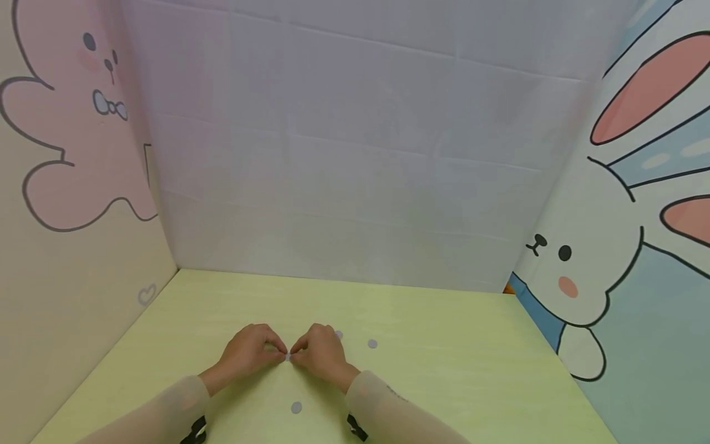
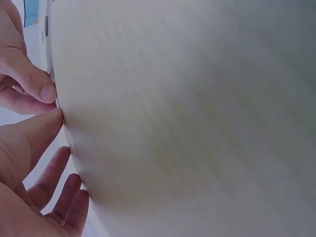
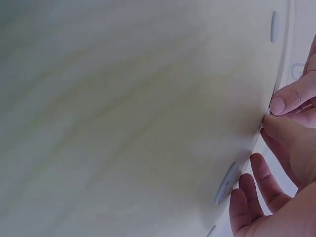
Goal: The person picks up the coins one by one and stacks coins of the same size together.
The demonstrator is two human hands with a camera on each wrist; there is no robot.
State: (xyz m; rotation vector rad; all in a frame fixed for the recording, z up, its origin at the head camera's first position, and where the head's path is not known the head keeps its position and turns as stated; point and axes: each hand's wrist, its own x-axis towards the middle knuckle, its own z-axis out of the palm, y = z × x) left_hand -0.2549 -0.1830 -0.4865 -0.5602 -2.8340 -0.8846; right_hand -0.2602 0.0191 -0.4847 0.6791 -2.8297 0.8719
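Note:
Both hands meet near the table's middle in the head view. Between their fingertips is a small grey disc (image 1: 288, 357), mostly covered by the fingers. My left hand (image 1: 251, 351) pinches its left side with thumb and index finger. From the other side my right hand (image 1: 322, 353) pinches it the same way. In the right wrist view, the right hand's other fingers (image 3: 240, 207) rest at the table surface beside a flat grey disc (image 3: 226, 183). Another grey disc (image 1: 339, 335) shows partly behind the right hand.
One grey disc (image 1: 372, 343) lies right of the right hand, and another disc (image 1: 296, 407) lies nearer the front, between the forearms. The pale yellow table (image 1: 444, 370) is bounded by a white back sheet (image 1: 355, 154) and printed side panels with a pink animal (image 1: 83, 154) and a white rabbit (image 1: 599, 271).

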